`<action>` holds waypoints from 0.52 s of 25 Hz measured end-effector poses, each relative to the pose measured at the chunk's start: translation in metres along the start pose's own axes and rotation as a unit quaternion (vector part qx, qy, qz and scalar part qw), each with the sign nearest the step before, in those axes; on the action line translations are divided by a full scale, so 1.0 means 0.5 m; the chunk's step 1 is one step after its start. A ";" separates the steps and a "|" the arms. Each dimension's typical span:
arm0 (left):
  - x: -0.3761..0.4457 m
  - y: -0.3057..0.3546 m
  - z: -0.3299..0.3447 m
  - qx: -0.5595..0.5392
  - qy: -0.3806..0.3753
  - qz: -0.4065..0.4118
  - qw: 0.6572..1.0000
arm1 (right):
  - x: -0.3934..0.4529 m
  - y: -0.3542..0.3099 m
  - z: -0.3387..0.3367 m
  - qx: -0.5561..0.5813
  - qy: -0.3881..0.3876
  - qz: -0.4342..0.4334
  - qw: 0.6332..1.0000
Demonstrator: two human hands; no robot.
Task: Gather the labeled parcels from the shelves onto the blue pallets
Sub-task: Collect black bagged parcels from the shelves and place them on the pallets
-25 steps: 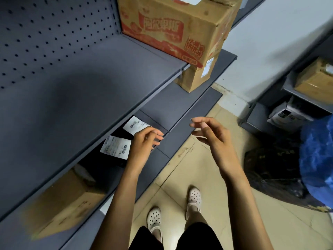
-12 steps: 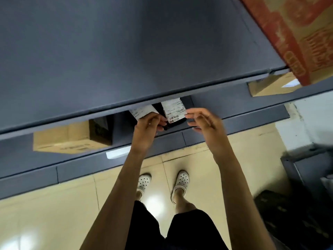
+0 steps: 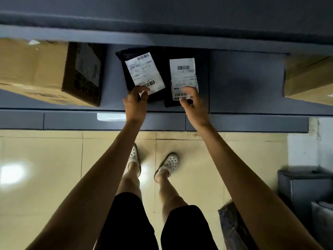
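on the low shelf (image 3: 243,91), left hand (image 3: 134,103) and right hand (image 3: 193,105) each pinch a black parcel's near edge, grip clamped to draw both out: left parcel (image 3: 131,69), right parcel (image 3: 201,69).

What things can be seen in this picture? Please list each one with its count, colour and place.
black parcels: 2, black bags with white barcode labels, side by side on the lower shelf, middle
cardboard boxes: 2, brown, on the same shelf, one at the far left, one at the far right
shelves: grey metal, across the top half
white slip: 1, white, on the shelf's front edge
floor: beige tiles, below the shelves
grey box: 1, grey, on the floor at the right
dark bag: 1, dark, bottom right on the floor
shoes: 2, white, on the floor
hands: 2; left hand pinches the left parcel's label, right hand grips the right parcel
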State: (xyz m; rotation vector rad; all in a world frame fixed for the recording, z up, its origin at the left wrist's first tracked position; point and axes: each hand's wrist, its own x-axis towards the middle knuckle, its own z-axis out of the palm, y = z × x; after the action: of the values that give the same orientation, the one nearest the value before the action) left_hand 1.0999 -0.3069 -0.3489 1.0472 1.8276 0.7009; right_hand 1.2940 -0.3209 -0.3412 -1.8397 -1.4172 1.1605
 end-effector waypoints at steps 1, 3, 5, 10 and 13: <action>0.015 -0.013 0.012 0.042 0.026 0.004 0.999 | 0.022 0.020 0.012 -0.028 0.012 -0.014 0.999; 0.048 -0.034 0.037 0.041 0.065 0.003 0.997 | 0.070 0.056 0.029 -0.071 0.049 -0.022 0.996; 0.073 -0.036 0.054 -0.014 0.086 0.013 0.996 | 0.108 0.087 0.034 -0.093 0.070 0.003 0.993; 0.099 -0.060 0.090 -0.092 0.103 -0.006 0.990 | 0.131 0.152 0.033 -0.039 0.052 -0.032 0.997; 0.095 -0.070 0.094 -0.182 0.094 -0.019 0.979 | 0.133 0.153 0.028 -0.001 0.064 -0.023 0.998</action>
State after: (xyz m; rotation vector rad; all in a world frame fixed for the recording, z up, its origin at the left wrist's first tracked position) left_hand 1.1171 -0.2801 -0.4173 0.7228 1.7827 1.0945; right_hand 1.3239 -0.2819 -0.4311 -1.8377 -1.3811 0.9995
